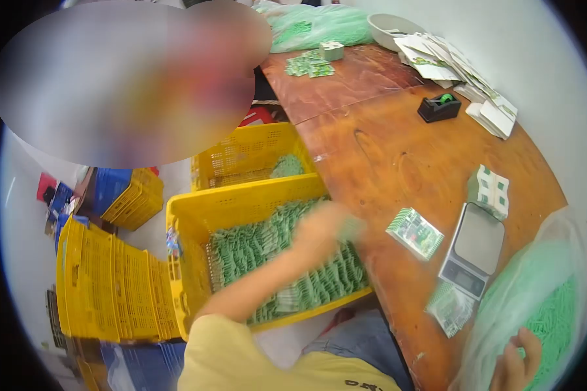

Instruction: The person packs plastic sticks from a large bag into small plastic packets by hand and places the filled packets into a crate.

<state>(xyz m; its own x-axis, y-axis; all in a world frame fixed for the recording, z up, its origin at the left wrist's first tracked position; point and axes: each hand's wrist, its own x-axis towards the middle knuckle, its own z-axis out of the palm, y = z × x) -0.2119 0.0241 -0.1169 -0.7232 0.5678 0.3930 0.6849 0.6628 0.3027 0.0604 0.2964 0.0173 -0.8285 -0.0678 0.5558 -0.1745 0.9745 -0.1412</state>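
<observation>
**Crate (241, 203) beside counter (346, 117) edge: left hand over packets, right hand at bag**

On my head feed the left hand (319, 231) hung over the green packets (251, 251) inside the yellow crate. Too blurred for me to call its grip; a green patch showed at the fingertips, likely a packet. Packets stood in tight rows, I'd guess to fit more in.

Right hand (518, 365) was at the plastic bag (554, 306) of green contents, fingers half curled. Couldn't tell whether it pinched film or only rested there.

My read: crate sat beside the counter edge so the left arm reached it without a stretch. Scale (479, 241) lay between the bag and a printed pack (415, 233), handy for either arm. Wrapped pack (450, 309) lay at its lower end, checked block (490, 192) by its upper end. Tape dispenser (439, 108) sat farther up the counter, probably to stay out of the arms' way.
</observation>
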